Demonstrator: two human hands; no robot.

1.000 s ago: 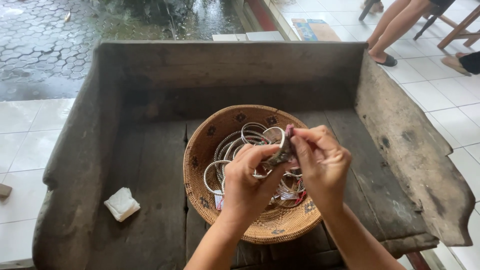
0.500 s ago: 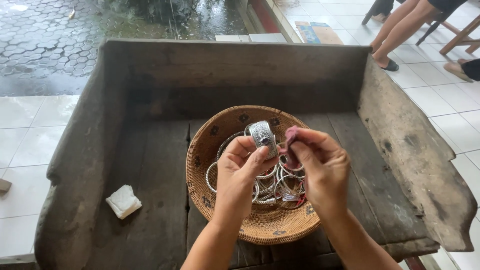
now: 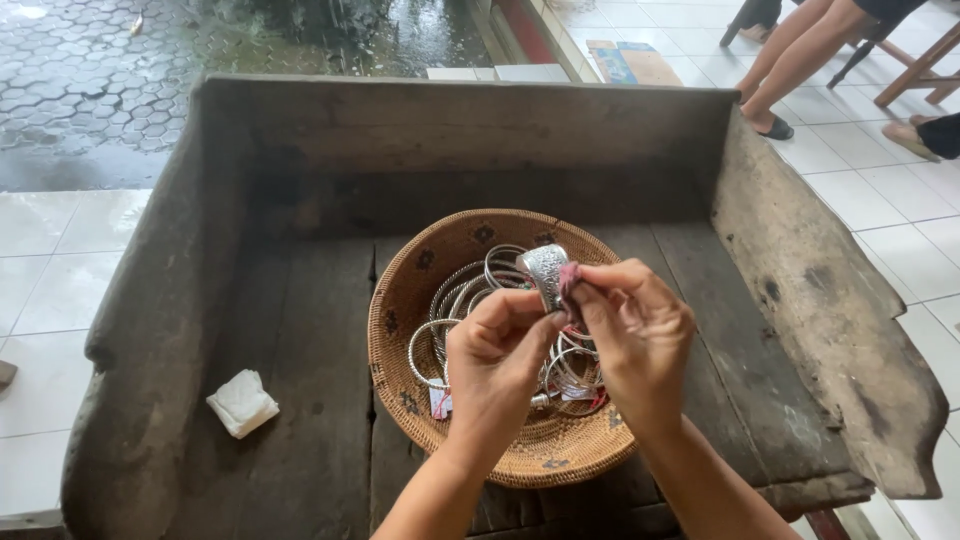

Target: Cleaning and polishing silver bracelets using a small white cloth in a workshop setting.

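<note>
Silver cuff [image 3: 545, 272] sits pinched upright in left hand [image 3: 497, 355] fingers above the basket [image 3: 420, 290]; right hand [image 3: 632, 335] presses a pinkish cloth [image 3: 568, 280] (probably) on it. Stiff, slippery metal: grip its edges.

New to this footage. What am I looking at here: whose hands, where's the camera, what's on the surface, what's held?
There is no machine here: a person works with two bare hands, filmed by one camera worn on their head and looking down. The surface is a dark, worn wooden tray table with raised sides. On it sits a round woven basket filled with thin silver bangles, and to the left lies a small folded white cloth. The left hand pinches a wide silver cuff bracelet above the basket. The right hand presses a small pink cloth against the cuff. Another person's legs show at the top right on the tiled floor.
</note>
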